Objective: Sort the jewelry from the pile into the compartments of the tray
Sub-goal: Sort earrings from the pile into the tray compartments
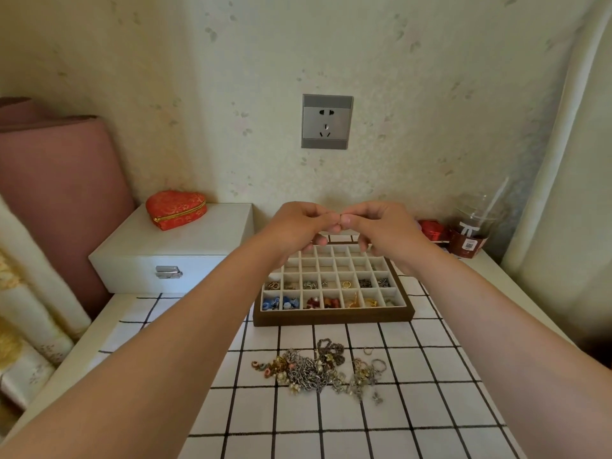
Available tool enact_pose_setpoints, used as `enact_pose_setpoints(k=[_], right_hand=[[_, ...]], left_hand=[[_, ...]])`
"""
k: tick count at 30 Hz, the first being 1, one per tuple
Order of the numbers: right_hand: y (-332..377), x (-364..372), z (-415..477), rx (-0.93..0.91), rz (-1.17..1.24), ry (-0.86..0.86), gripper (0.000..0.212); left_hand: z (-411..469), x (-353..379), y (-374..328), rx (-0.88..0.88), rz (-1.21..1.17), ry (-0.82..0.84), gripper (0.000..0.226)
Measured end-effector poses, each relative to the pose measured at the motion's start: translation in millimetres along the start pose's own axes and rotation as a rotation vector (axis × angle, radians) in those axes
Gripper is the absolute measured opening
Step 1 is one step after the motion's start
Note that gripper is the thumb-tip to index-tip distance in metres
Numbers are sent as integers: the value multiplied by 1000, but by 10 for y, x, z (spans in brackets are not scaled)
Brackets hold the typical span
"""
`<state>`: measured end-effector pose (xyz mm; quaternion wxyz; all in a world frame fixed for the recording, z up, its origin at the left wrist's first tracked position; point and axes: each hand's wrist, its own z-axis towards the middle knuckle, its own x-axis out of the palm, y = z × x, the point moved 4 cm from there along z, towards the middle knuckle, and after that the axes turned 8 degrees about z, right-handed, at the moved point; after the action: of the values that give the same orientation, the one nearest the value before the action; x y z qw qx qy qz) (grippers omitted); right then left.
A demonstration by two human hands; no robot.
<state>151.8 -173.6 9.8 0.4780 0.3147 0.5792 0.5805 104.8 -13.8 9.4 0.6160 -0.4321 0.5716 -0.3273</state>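
The jewelry pile (318, 367) of chains, rings and beads lies on the checked cloth near me. Behind it stands the wooden tray (331, 319) with many small cream compartments; the two nearest rows hold sorted pieces, the rows behind look mostly bare. Above the tray's far end, my left hand (301, 226) and my right hand (381, 223) meet fingertip to fingertip. Together they pinch a tiny piece of jewelry (340, 222), mostly hidden by the fingers.
A white latched box (172, 253) with a red heart-shaped pouch (176, 208) on it stands left of the tray. At the back right are a plastic cup with a straw (472, 233) and a small red box (430, 229). A wall socket (327, 121) is above.
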Motion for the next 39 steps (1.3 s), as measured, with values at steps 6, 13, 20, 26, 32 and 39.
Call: enact_pose_setpoints(k=[6, 13, 20, 26, 32, 39], right_hand=[[-212, -127, 149, -11, -327, 77, 9], [-526, -245, 229, 40, -783, 199, 11], [-651, -172, 281, 19, -1097, 254, 13], [-605, -134, 257, -22, -1081, 187, 12], [-571, -206, 175, -32, -962, 153, 14], [-393, -124, -150, -116, -869, 196, 16]], left_hand=[[204, 176, 168, 155, 423, 46, 17], [355, 415, 544, 156, 805, 120, 52], [271, 592, 611, 175, 1040, 187, 74], [257, 588, 600, 184, 1016, 190, 70], [200, 578, 616, 181, 1032, 202, 70], [-54, 541, 572, 174, 1010, 206, 69]])
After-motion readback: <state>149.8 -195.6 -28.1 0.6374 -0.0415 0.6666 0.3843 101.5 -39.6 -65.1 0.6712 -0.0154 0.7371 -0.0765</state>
